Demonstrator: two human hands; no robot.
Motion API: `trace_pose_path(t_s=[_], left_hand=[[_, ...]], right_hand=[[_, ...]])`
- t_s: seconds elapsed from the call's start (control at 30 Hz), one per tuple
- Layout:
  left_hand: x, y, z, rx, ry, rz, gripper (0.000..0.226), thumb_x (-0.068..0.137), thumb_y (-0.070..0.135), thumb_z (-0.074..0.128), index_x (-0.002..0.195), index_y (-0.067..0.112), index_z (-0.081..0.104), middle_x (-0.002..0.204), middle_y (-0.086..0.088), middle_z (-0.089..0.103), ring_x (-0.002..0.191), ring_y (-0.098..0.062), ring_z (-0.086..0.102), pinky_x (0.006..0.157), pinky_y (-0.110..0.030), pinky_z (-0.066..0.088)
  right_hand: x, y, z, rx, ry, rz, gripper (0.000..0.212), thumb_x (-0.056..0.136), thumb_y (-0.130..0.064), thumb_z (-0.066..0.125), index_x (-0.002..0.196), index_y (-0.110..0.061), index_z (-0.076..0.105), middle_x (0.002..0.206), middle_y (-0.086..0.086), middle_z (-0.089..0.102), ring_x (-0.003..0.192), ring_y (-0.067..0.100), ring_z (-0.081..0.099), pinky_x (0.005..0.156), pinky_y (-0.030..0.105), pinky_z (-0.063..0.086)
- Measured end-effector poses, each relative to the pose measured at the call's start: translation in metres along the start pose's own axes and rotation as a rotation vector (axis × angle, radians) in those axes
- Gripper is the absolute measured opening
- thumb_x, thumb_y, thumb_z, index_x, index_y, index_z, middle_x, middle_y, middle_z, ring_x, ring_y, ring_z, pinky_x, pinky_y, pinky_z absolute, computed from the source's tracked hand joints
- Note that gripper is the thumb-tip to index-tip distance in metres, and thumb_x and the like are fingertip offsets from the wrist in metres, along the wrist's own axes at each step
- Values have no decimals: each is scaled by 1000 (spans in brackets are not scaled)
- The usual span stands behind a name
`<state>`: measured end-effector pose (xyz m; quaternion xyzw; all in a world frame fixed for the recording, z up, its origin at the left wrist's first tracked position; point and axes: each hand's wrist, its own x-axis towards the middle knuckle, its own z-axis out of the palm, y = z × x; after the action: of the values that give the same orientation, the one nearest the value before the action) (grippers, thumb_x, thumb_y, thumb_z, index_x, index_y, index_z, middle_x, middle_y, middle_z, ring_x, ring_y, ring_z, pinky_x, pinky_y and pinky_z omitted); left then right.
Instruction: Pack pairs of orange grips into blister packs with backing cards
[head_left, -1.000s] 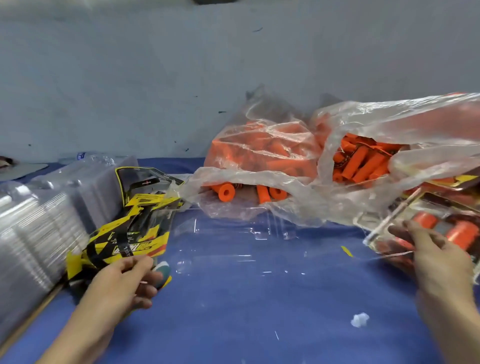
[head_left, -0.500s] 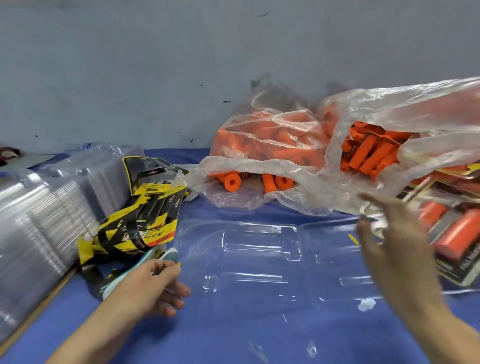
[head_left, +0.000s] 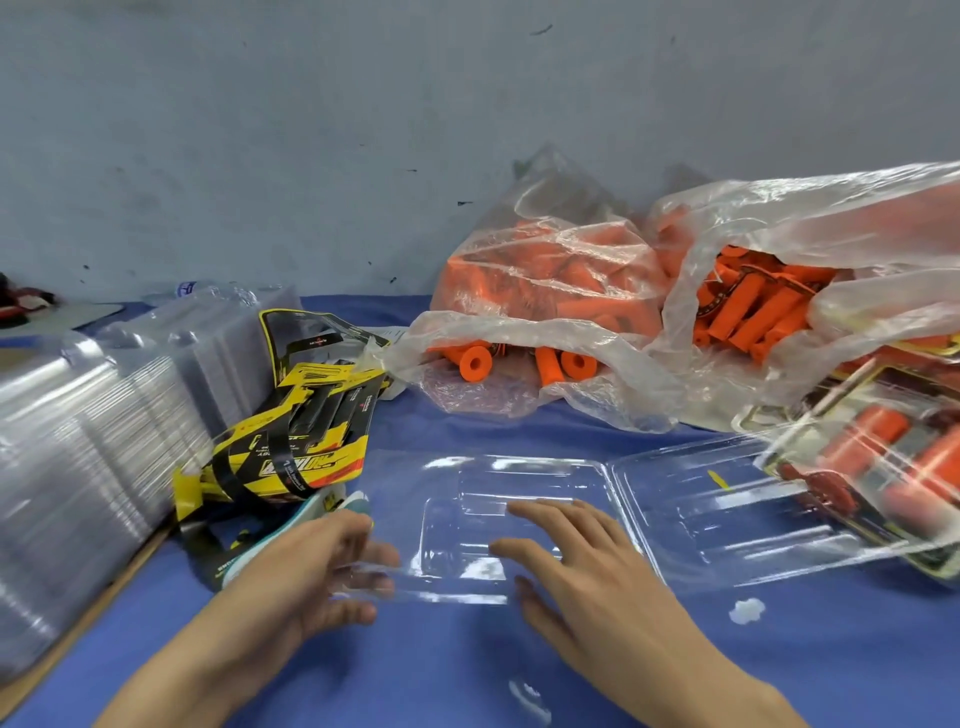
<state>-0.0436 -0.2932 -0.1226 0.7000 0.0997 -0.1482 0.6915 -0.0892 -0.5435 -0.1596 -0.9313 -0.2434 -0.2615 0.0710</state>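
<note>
Left hand: the left hand (head_left: 306, 566) gripped the left rim of an open clear plastic blister pack (head_left: 467, 499), fingers curled under the edge and thumb on top.
Right hand: the right hand (head_left: 566, 561) lay flat on the pack's left half, fingers spread wide and holding nothing.
Blister pack: it lay unfolded on the blue table cover (head_left: 467, 675), its two moulded halves side by side, directly under and between both hands.
Backing cards: a loose pile of yellow-and-black backing cards (head_left: 301, 431) sat just beyond the left hand.
Empty packs: rows of stacked clear blister shells (head_left: 78, 467) stood at the far left.
Bags: two crumpled clear plastic bags (head_left: 545, 291) held orange tubular grips (head_left: 475, 361), and a few lay at the nearer bag's open mouth, well beyond the hands.
Finished packs: sealed packs with orange grips inside (head_left: 872, 457) were heaped at the right, overlapping the open pack's right half.
</note>
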Motion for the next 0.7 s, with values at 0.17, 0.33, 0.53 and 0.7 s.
trace_pose_path(t_s=[0.17,0.33,0.53,0.7], left_hand=[[0,4,-3,-282,-114,7,31,74,24,67,103,13,64,80,-8,70,54,-16,64,44,-25,51],[3,9,-6,-441,-203,60,26,83,40,63,83,17,74,82,-7,68,58,-16,62,45,-28,52],[4,15,-4,-518,-137,117,44,85,51,56,93,12,74,82,-10,71,59,-21,68,48,-33,57],[5,20,17,-466,-68,-21,45,96,49,42,99,9,61,90,-16,72,75,-33,67,48,-41,57]], right_hand=[[0,-3,-2,5,88,-58,30,89,-19,49,110,-29,68,128,-5,61,110,17,61,93,33,47],[10,-6,-18,50,221,-48,26,89,-15,55,110,-25,68,122,-8,63,104,17,61,88,35,47],[42,-19,-73,333,412,-27,29,85,-12,52,102,-28,68,104,-22,64,99,7,57,92,32,41],[53,-19,-127,456,551,31,30,81,-14,50,95,-31,71,95,-24,65,95,2,56,87,24,42]])
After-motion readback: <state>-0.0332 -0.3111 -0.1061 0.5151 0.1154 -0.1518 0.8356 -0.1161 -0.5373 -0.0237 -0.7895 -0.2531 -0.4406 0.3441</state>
